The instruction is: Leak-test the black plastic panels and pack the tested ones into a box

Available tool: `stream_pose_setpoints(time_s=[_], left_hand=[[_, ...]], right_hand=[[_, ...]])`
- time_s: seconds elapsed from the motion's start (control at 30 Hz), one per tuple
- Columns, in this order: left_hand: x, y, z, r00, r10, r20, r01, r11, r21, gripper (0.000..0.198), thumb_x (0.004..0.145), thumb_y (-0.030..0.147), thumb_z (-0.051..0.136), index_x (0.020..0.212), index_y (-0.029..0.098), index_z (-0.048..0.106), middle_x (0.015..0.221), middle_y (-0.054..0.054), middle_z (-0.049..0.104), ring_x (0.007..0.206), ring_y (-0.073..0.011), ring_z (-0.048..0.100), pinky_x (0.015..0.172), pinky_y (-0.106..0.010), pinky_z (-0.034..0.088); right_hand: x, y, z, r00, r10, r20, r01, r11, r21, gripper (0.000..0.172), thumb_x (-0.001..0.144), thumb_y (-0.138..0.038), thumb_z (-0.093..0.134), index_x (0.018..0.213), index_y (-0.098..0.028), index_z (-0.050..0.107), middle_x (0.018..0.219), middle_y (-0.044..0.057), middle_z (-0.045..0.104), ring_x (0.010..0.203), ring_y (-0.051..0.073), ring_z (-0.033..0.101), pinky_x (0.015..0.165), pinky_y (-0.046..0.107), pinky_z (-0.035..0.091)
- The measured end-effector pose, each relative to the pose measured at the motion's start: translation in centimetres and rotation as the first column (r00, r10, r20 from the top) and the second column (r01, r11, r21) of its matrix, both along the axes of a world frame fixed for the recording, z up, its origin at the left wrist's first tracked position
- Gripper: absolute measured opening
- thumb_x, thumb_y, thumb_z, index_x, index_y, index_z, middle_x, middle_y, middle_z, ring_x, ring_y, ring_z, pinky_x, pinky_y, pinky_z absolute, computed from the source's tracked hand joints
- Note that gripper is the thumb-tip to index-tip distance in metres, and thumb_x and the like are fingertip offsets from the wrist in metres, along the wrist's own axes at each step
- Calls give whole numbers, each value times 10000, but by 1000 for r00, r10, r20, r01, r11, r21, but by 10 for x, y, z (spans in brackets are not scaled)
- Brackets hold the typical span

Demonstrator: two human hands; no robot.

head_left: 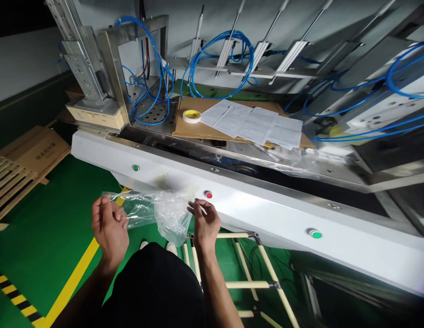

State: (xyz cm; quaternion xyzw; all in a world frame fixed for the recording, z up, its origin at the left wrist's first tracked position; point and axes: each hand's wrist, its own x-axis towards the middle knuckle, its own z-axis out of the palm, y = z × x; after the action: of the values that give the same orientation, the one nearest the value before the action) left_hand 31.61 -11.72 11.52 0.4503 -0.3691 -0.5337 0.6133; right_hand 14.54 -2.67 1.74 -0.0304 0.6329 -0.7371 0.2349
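Between my two hands hangs a clear plastic bag [173,216], crumpled and see-through, in front of the machine's white front panel. My left hand [110,224] pinches one end of it between thumb and fingers. At the bag's other side my right hand [205,221] has its thumb and fingertips drawn together at the edge of the plastic. Whatever the bag may hold inside cannot be made out. A red button [208,194] on the panel is just above my right hand.
Along the white panel [260,207] sit green buttons. Behind it, cardboard [186,130] carries paper sheets [251,123] and a tape roll [192,116]. Blue hoses [189,68] loop above. A tube frame [248,284] stands below right; a wooden pallet [13,182] lies left.
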Motion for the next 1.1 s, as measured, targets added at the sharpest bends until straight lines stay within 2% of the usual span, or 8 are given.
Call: stream_pose_setpoints(time_s=[0.2,0.4,0.5,0.6,0.73,0.83,0.97,1.1], left_hand=[[29,-29,-43,984,-103,147,64,966,252,352,790,510,799,961,247,641,632,83,528,523,-115,502,560,-265,443],[62,-37,-53,945,-53,324,-21,976,219,377,803,414,802,1133,270,692,1195,-50,717,1168,-228,673,988,-354,504],[47,-13,-42,806,-194,559,245,969,-18,430,885,471,792,1263,294,690,1375,-76,693,1325,-279,623,1121,-406,479],[7,12,-36,589,-286,755,600,781,-172,580,822,544,873,1305,272,703,1347,-127,728,1287,-340,671,1093,-469,544],[-29,14,-38,607,-311,731,611,771,-180,329,888,508,815,1097,256,781,1106,-109,817,1057,-294,773,959,-427,613],[-16,-4,-36,628,-430,648,613,787,-71,287,972,500,711,1026,235,806,940,-81,830,840,-236,793,759,-342,631],[17,-33,-28,630,-619,469,638,757,142,345,917,525,790,1007,192,804,757,-28,770,560,-145,667,538,-254,533],[22,-43,-18,610,-720,329,686,689,236,362,856,509,867,980,176,798,744,-16,744,525,-106,602,510,-226,474]], right_hand=[[-13,11,18,978,-123,-167,129,991,25,461,815,-601,835,955,-173,738,922,95,778,841,263,774,679,401,696],[-12,27,54,778,-107,-620,229,966,120,235,967,-397,711,1023,-186,800,1007,88,797,667,169,723,590,315,668],[-6,25,66,559,-23,-829,283,945,164,169,1006,-279,667,990,-202,817,991,70,809,595,127,684,553,261,629],[4,20,70,399,61,-915,287,939,187,170,1023,-189,653,1024,-212,821,977,56,818,557,104,674,552,225,603],[7,22,67,330,150,-932,165,963,213,201,1048,-159,636,1115,-222,814,1014,67,827,677,140,759,639,229,633],[-11,35,67,361,228,-905,11,969,248,211,1064,-202,626,1147,-249,815,1049,78,827,845,199,807,750,288,675],[-40,55,69,582,303,-755,-257,949,182,148,1044,-310,685,1017,-258,820,993,57,812,672,172,747,644,306,664],[-53,52,66,767,272,-581,-298,953,51,207,977,-442,781,952,-240,818,912,59,796,612,174,698,615,342,643]])
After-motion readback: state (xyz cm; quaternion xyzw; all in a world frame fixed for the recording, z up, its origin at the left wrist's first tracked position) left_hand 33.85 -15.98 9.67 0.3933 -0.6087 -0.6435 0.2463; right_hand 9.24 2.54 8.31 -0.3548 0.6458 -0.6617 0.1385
